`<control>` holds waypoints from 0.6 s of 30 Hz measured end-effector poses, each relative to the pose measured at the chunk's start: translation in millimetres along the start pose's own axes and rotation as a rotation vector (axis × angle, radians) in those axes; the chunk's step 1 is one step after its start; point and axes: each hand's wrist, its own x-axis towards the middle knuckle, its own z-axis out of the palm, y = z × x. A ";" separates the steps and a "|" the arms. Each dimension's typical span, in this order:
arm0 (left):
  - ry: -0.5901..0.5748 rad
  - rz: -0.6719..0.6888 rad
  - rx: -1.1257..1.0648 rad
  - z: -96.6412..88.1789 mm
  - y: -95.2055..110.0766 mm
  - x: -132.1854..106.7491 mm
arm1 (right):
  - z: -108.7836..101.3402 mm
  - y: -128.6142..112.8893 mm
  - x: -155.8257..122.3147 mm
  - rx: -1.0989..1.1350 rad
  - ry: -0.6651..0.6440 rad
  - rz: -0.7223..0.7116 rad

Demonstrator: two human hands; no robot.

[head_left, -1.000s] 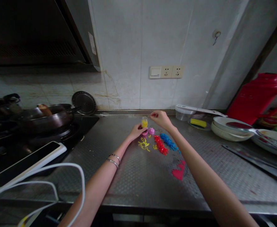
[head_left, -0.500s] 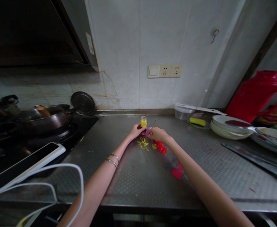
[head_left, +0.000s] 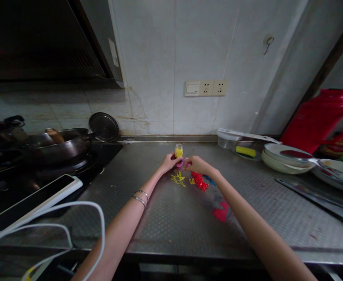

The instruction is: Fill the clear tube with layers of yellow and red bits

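My left hand (head_left: 169,162) is closed at the front of a small clear jar (head_left: 179,148) with yellow contents. Under its thumb shows a small pink thing (head_left: 179,164), partly covered. Just to the right, my right hand (head_left: 199,165) has its fingertips pinched together beside the pink thing; what lies between them is too small to name. Thin yellow loops (head_left: 177,177), like small rubber bands, lie on the counter below the hands. A pile of red loops (head_left: 199,182) sits under my right wrist, with blue pieces (head_left: 210,179) partly hidden by the forearm.
A red heart-shaped patch (head_left: 221,212) lies by my right forearm. To the right are stacked bowls (head_left: 285,162), a yellow sponge (head_left: 245,151), a knife (head_left: 314,201) and a red thermos (head_left: 317,119). On the left stand a pan (head_left: 58,150) and a white device (head_left: 39,203) with cables.
My right forearm has shifted slightly right, and blue pieces now show beside the red pile. The view has moved a little; my left hand stays at the jar.
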 end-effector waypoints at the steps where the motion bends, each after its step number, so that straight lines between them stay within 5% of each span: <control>1: -0.006 0.003 -0.010 0.0 -0.3 -0.2 | 0.2 -0.1 -1.9 0.050 -0.026 -0.035; 18: -0.004 0.012 -0.011 -1.5 2.5 -2.7 | 2.8 6.8 -32.4 0.141 -0.034 0.035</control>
